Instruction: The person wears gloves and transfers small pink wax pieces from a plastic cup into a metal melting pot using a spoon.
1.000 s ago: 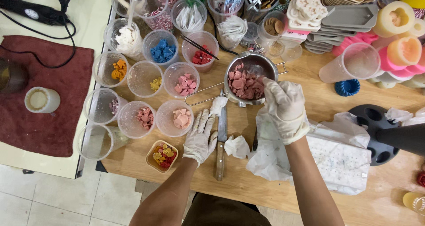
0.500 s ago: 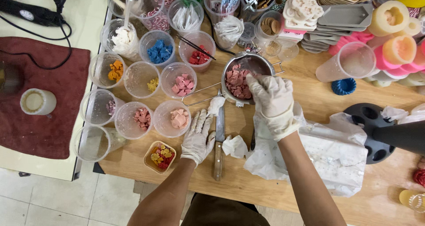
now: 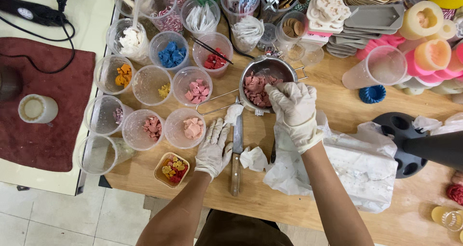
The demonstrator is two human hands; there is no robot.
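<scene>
Both hands wear white gloves. My right hand (image 3: 295, 110) hovers over the rim of a metal pot (image 3: 251, 70) filled with pink wax chunks (image 3: 255, 88), its fingers curled together at the pot's edge; I cannot see what is in them. Flat on the wooden table rests my left hand (image 3: 213, 148), fingers spread, just left of a wooden-handled knife (image 3: 236, 152). A crumpled white scrap (image 3: 254, 158) lies right of the knife. Under my right forearm lies a white bag (image 3: 366, 171).
Clear cups of coloured wax pieces stand to the left: blue (image 3: 169, 54), red (image 3: 213, 59), orange (image 3: 118, 75), pink (image 3: 193, 90). A small tub of mixed bits (image 3: 172, 169) sits near my left hand. Silicone moulds (image 3: 424, 38), a black tray (image 3: 402, 142) and a maroon cloth (image 3: 46, 111) surround the space.
My right hand has drawn slightly back from over the pot's middle toward its near right rim. My left hand stays flat beside the knife.
</scene>
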